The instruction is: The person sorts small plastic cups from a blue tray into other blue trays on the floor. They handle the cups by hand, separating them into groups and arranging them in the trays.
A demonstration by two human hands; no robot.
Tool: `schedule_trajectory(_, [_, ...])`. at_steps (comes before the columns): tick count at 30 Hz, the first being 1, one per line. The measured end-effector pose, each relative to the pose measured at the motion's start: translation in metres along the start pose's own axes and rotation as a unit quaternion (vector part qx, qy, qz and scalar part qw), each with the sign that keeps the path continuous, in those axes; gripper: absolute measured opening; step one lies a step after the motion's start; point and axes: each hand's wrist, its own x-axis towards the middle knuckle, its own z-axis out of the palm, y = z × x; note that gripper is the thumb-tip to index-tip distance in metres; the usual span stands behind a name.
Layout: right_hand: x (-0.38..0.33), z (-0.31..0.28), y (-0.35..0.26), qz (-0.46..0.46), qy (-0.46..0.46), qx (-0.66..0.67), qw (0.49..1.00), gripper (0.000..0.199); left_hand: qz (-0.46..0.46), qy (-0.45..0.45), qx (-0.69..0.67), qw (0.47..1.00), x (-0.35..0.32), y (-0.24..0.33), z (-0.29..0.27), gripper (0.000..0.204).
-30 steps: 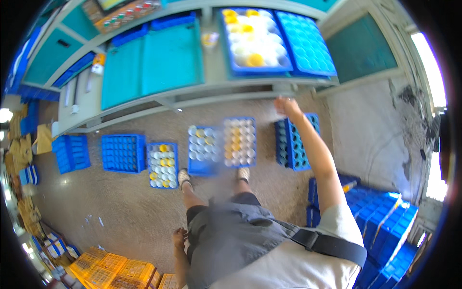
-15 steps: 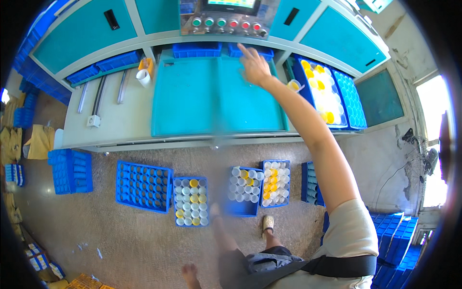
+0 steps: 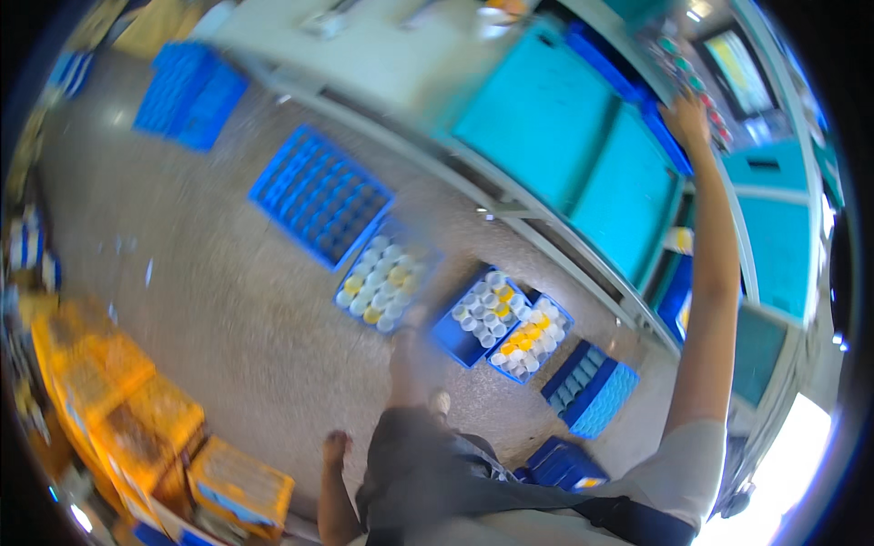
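Observation:
My right hand [image 3: 687, 120] is raised at the control panel, its fingers apart at the row of green buttons [image 3: 681, 64] and red buttons [image 3: 716, 118]. Nothing is held in it; whether a fingertip presses a button, I cannot tell. A lit screen [image 3: 739, 73] sits beside the buttons. Below the panel lies the teal worktop [image 3: 537, 109], with blue trays [image 3: 601, 59] along its back edge. My left hand [image 3: 337, 446] hangs low beside my leg, away from the bench. Its fingers look curled in, with no object showing.
On the floor stand an empty blue crate [image 3: 319, 196], a crate of white and yellow cups [image 3: 378, 282], and two more cup crates [image 3: 487, 314] [image 3: 533, 337]. Blue crates [image 3: 191, 96] are stacked far left. Orange crates [image 3: 137, 409] line the lower left. The bench edge [image 3: 391, 127] runs diagonally.
The view has turned, so the bench now slants to the upper right. My right hand has moved from above the worktop up to the panel buttons. Orange crates have come into view.

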Motion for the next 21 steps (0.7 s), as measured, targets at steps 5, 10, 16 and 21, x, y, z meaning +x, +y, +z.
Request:
schedule_trajectory(5, [-0.19, 0.009, -0.108, -0.215, 0.18, 0.235, 0.93, 0.024, 0.161, -0.018, -0.053, 0.985, -0.016, 0.106, 0.044, 0.05])
schedule_trajectory(10, [-0.477, 0.009, -0.192, -0.195, -0.02, 0.444, 0.874, 0.018, 0.219, -0.031, -0.118, 0.968, -0.065, 0.12, 0.053, 0.046])
schedule_trajectory(16, [-0.709, 0.066, -0.232, -0.157, -0.382, 0.432, 0.802, 0.033, 0.147, 0.02, -0.178, 0.973, -0.087, -0.039, 0.043, 0.042])
schedule_trajectory(21, [-0.808, 0.079, -0.222, -0.209, -0.503, 0.342, 0.765, 0.038, -0.039, 0.02, -0.202, 0.978, -0.104, -0.252, 0.011, 0.038])
